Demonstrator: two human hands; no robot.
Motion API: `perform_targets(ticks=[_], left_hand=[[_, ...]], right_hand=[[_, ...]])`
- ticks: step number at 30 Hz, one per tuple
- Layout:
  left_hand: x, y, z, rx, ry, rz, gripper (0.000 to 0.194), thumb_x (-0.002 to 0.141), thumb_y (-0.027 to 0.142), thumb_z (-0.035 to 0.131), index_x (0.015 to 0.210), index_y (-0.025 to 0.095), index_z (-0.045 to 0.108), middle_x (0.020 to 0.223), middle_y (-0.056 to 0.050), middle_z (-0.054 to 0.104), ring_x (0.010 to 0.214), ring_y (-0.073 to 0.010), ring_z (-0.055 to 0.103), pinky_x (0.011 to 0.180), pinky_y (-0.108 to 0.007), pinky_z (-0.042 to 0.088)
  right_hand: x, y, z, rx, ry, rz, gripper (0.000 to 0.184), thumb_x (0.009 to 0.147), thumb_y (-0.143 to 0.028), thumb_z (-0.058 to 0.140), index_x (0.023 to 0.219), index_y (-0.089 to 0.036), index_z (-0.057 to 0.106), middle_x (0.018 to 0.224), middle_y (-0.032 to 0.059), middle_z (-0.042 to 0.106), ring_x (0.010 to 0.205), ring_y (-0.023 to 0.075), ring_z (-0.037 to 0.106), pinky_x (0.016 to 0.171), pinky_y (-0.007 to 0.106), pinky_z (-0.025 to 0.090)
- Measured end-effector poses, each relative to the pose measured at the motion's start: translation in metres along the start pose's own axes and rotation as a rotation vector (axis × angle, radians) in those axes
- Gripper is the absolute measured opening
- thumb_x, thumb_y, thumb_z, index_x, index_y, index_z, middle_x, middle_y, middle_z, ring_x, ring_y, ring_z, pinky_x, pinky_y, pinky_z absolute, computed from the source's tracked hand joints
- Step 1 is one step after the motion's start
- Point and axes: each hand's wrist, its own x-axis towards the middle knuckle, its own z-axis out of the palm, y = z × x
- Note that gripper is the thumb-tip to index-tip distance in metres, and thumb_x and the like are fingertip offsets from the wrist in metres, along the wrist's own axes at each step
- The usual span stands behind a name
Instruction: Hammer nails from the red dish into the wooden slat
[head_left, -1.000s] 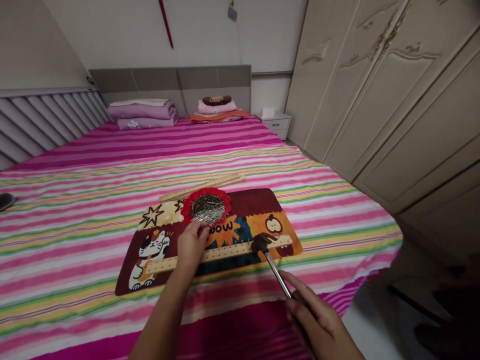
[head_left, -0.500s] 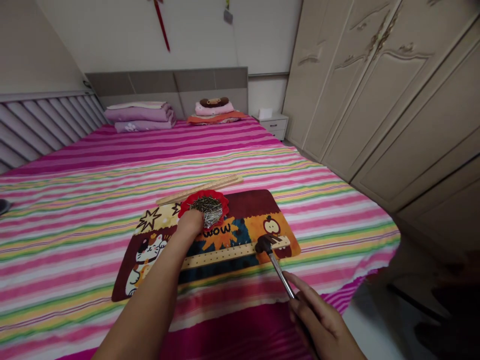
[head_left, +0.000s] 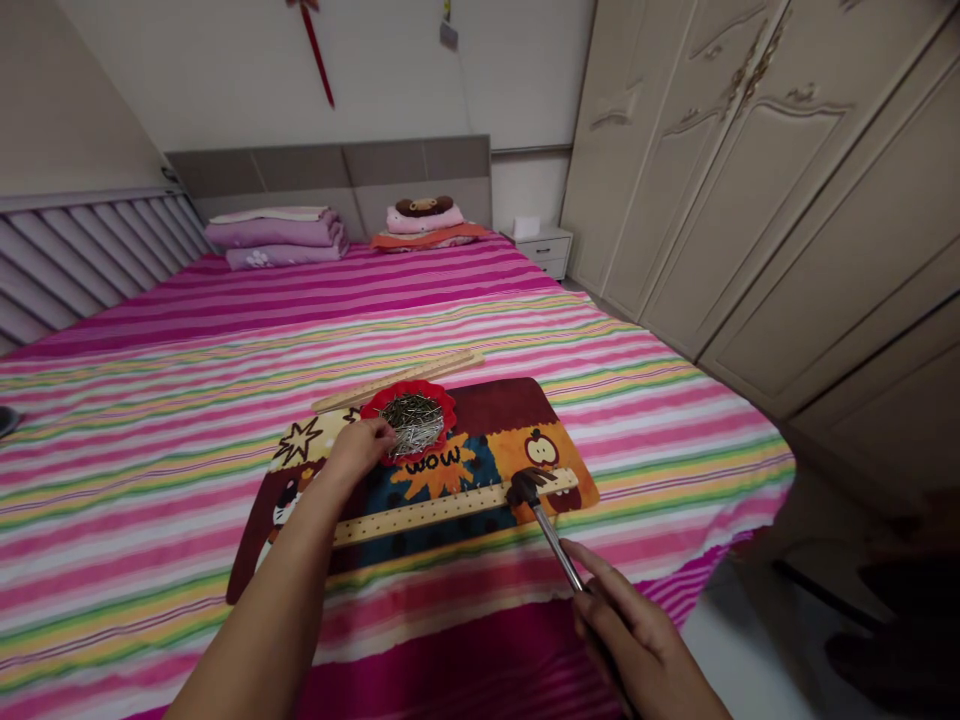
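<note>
A red scalloped dish [head_left: 442,400] full of small metal nails [head_left: 412,418] sits on a colourful cartoon mat [head_left: 510,410] on the striped bed. My left hand [head_left: 358,446] reaches to the dish's near left rim, fingers pinched together at the nails. A light wooden strip [head_left: 427,508] with a row of holes lies across the mat. My right hand [head_left: 637,640] grips the metal handle of a hammer [head_left: 541,518], whose dark head rests on the strip's right end.
A second wooden strip [head_left: 397,380] lies behind the dish. Folded bedding [head_left: 274,236] and a pillow stack [head_left: 427,222] sit at the headboard. A wardrobe [head_left: 757,170] stands on the right, a small nightstand [head_left: 541,248] in the corner.
My left hand went from the strip up to the dish of nails and has now shifted slightly left at its rim. The hammer has stayed on the strip's right end.
</note>
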Motion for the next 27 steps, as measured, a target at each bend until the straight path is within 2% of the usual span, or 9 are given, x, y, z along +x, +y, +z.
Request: perform_targets(ticks=[4, 10, 14, 17, 20, 24, 27], left_hand=[[-0.006, -0.006, -0.005, -0.196, 0.085, -0.013, 0.011, 0.059, 0.032, 0.062, 0.061, 0.021, 0.065, 0.069, -0.001, 0.064, 0.068, -0.0155, 0.055, 0.066, -0.025, 0.038], [-0.019, -0.011, -0.001, -0.522, 0.165, -0.066, 0.034, 0.054, 0.046, 0.062, 0.072, 0.018, 0.062, 0.064, 0.000, 0.062, 0.060, -0.0128, 0.054, 0.060, -0.024, 0.041], [-0.030, -0.007, 0.003, -0.780, 0.213, -0.120, 0.047, 0.046, 0.044, 0.071, 0.083, 0.016, 0.061, 0.057, 0.003, 0.057, 0.050, -0.0090, 0.047, 0.048, -0.020, 0.034], [-0.041, -0.001, 0.004, -0.981, 0.173, -0.183, 0.045, 0.041, 0.036, 0.077, 0.079, 0.014, 0.066, 0.058, 0.002, 0.060, 0.049, -0.0066, 0.045, 0.045, -0.017, 0.033], [-0.057, 0.009, 0.008, -1.041, 0.083, -0.251, 0.040, 0.038, 0.030, 0.078, 0.072, 0.012, 0.071, 0.064, -0.003, 0.066, 0.053, -0.0069, 0.050, 0.047, -0.015, 0.038], [-0.081, 0.020, 0.014, -1.093, -0.070, -0.324, 0.043, 0.035, 0.028, 0.081, 0.075, 0.014, 0.074, 0.079, -0.009, 0.072, 0.066, -0.0108, 0.060, 0.054, -0.014, 0.048], [-0.091, 0.017, 0.017, -1.103, -0.087, -0.392, 0.050, 0.029, 0.026, 0.086, 0.078, 0.018, 0.075, 0.089, -0.007, 0.073, 0.077, -0.0153, 0.066, 0.060, -0.014, 0.054]], right_hand=[[-0.001, 0.000, 0.001, -0.016, -0.011, 0.020, 0.061, 0.082, -0.055, 0.056, 0.133, -0.021, 0.054, 0.061, -0.0030, 0.049, 0.050, 0.0110, 0.040, 0.045, 0.021, 0.032], [-0.003, -0.004, -0.002, -0.024, -0.037, 0.032, 0.064, 0.080, -0.056, 0.058, 0.132, -0.021, 0.055, 0.063, -0.0034, 0.048, 0.054, 0.0115, 0.042, 0.049, 0.021, 0.033], [-0.006, -0.008, -0.003, -0.012, -0.058, 0.038, 0.064, 0.080, -0.056, 0.058, 0.133, -0.020, 0.054, 0.060, -0.0043, 0.047, 0.051, 0.0109, 0.039, 0.045, 0.020, 0.030], [-0.006, -0.005, -0.004, -0.007, -0.068, 0.037, 0.061, 0.084, -0.053, 0.054, 0.135, -0.020, 0.051, 0.059, -0.0049, 0.046, 0.045, 0.0087, 0.033, 0.040, 0.019, 0.025], [-0.003, 0.000, -0.007, -0.020, -0.123, 0.013, 0.059, 0.085, -0.052, 0.052, 0.135, -0.021, 0.050, 0.059, -0.0050, 0.047, 0.040, 0.0070, 0.031, 0.035, 0.018, 0.021], [-0.002, 0.004, -0.012, -0.059, -0.143, -0.019, 0.050, 0.090, -0.044, 0.048, 0.136, -0.022, 0.048, 0.065, -0.0036, 0.051, 0.038, 0.0057, 0.034, 0.033, 0.017, 0.022], [-0.002, 0.004, -0.014, -0.067, -0.163, -0.046, 0.045, 0.092, -0.036, 0.045, 0.135, -0.023, 0.047, 0.069, -0.0030, 0.053, 0.039, 0.0049, 0.036, 0.034, 0.017, 0.024]])
